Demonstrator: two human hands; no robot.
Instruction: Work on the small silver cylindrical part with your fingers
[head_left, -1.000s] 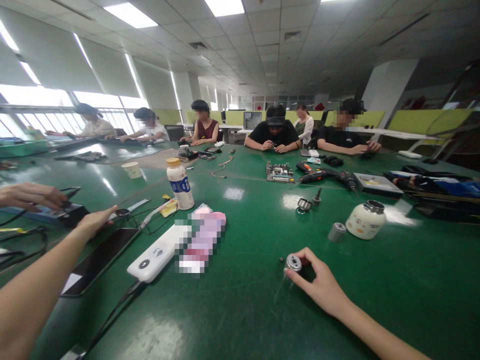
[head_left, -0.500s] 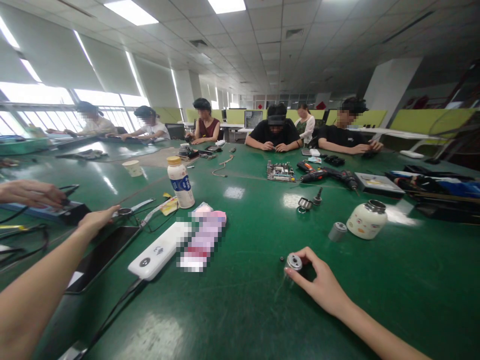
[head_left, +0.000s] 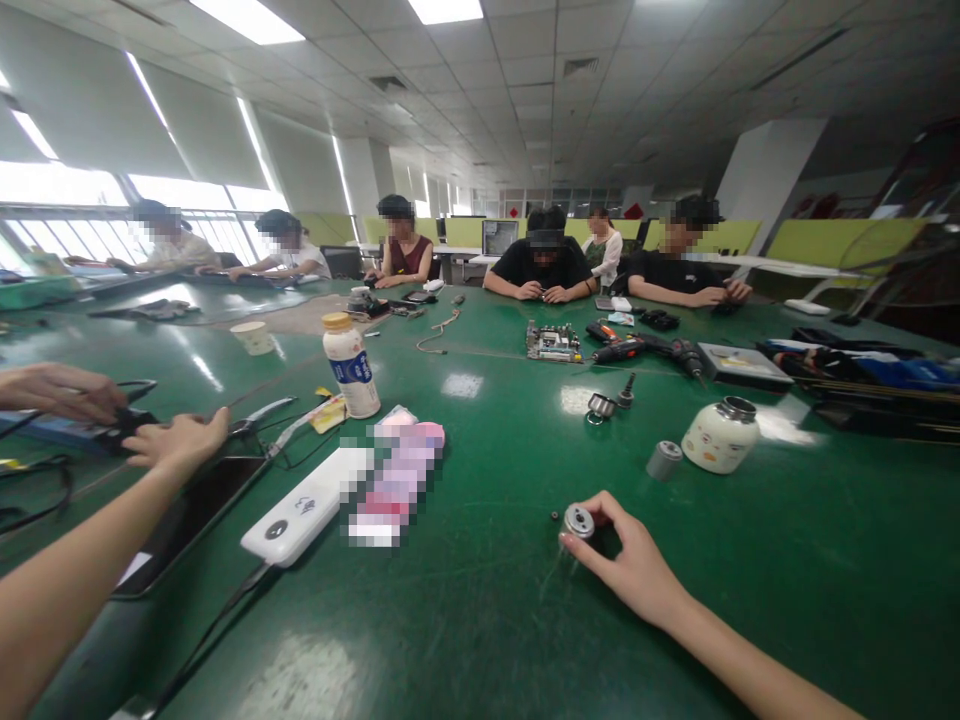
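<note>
Thumb and fingers of my right hand (head_left: 630, 555) are closed around a small silver metal cylinder (head_left: 578, 521) standing on the green table (head_left: 480, 620). A tiny dark ring (head_left: 554, 515) lies just left of it. My left hand (head_left: 180, 438) reaches out at the left with its fingers apart, above the far end of a black tablet (head_left: 199, 520); nothing shows in its grasp. Behind the right hand stand another metal cylinder (head_left: 664, 460) and a cream round jar (head_left: 720, 436) with an open metal neck.
A white power bank (head_left: 300, 515) with a cable, a pink phone-like item (head_left: 405, 480) and a bottle (head_left: 351, 370) lie between the hands. Another person's hand (head_left: 64, 395) is beside my left hand. Farther back are a circuit board (head_left: 553, 342), power drills (head_left: 645, 350) and seated people.
My left hand has shifted left and its fingers now spread nearer the other person's hand. My right hand still holds the cylinder. The whole view has shifted slightly.
</note>
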